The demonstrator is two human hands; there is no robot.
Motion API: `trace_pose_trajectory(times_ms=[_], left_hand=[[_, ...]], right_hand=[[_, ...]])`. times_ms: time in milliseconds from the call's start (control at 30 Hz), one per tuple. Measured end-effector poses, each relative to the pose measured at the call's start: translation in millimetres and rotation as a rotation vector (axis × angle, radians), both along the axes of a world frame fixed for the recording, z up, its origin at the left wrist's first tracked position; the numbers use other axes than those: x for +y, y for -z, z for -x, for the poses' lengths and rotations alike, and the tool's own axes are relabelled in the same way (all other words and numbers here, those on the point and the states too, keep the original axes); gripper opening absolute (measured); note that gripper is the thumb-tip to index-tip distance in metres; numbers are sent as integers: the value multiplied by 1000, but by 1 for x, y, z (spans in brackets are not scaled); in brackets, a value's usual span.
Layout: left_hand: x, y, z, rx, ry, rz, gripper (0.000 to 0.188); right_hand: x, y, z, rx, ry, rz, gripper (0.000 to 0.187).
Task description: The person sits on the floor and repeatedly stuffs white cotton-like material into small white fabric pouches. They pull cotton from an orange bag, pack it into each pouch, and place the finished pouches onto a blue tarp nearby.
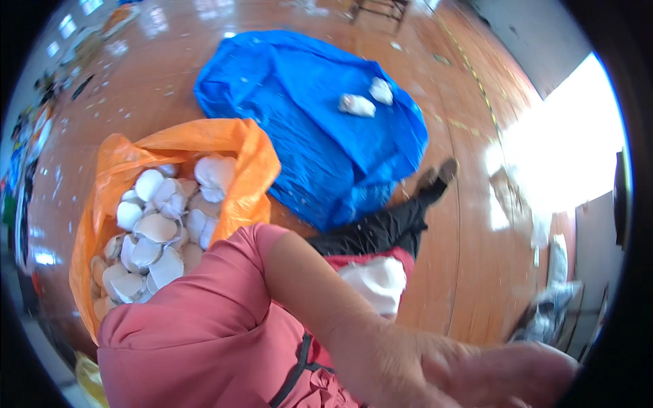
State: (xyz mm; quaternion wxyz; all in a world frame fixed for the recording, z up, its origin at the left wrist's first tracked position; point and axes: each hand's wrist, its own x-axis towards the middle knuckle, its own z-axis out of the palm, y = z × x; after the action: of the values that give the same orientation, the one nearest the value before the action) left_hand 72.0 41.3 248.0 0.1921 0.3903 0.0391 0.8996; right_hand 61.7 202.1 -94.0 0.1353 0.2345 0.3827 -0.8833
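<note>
My left hand (462, 370) reaches across my body to the lower right, close to the camera. Its fingers are blurred and cut off by the rim, so whether they hold anything does not show. Beyond the forearm, a white cloth piece (377, 282) lies on my lap, partly hidden by the arm. At my left stands an orange woven sack (255, 160), its mouth spread wide. Inside it are many white and beige cup-shaped pads (156, 229), stacked loosely. My right hand is not in view.
A blue tarp (292, 115) covers the floor ahead, with two white bundles (357, 105) on its right part. My legs in black trousers (374, 228) stretch forward beside it. Grey plastic bags (547, 313) lie by the right wall. Yellow-black tape (478, 81) marks the brown floor.
</note>
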Motion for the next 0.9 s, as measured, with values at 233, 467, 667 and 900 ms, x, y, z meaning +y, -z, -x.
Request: trace_pose_trajectory(times_ms=[233, 467, 667, 900], left_hand=[[-15, 175, 33, 506, -497, 1115, 19], [-6, 249, 31, 1331, -1234, 1094, 9], [7, 239, 44, 1623, -1294, 930, 12], [16, 237, 49, 1786, -1266, 790, 20]], right_hand=[[-15, -7, 4, 28, -96, -197, 38], [-12, -22, -2, 68, -216, -433, 36], [13, -48, -9, 135, -293, -659, 35], [30, -85, 8, 309, -393, -832, 33]])
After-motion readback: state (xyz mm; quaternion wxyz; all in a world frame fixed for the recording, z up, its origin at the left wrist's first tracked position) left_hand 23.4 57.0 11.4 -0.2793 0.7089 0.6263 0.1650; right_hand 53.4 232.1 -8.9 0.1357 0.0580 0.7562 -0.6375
